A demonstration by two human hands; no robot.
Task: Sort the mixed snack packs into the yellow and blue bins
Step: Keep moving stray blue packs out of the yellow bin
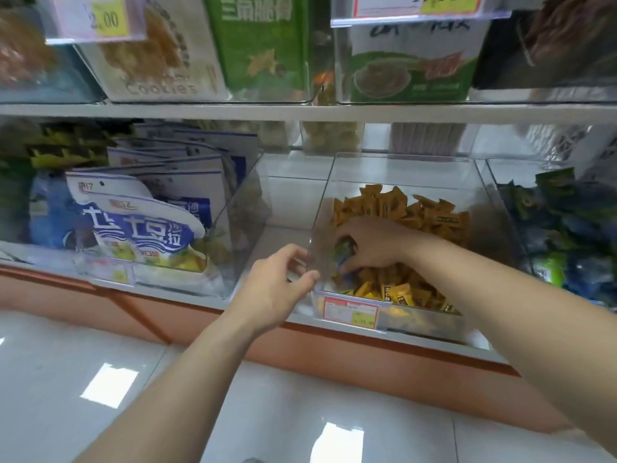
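A clear bin on the lower shelf holds several small yellow snack packs. My right hand reaches down into this bin and grips a small blue and green snack pack among the yellow ones. My left hand holds the bin's front left corner, thumb and fingers curled round its clear wall. To the right stands another clear bin with several blue and green snack packs.
Left of the yellow packs is a clear bin of large white and blue bags. The upper shelf carries cookie and green boxes behind clear fronts. A price tag hangs on the bin's front. White floor tiles lie below.
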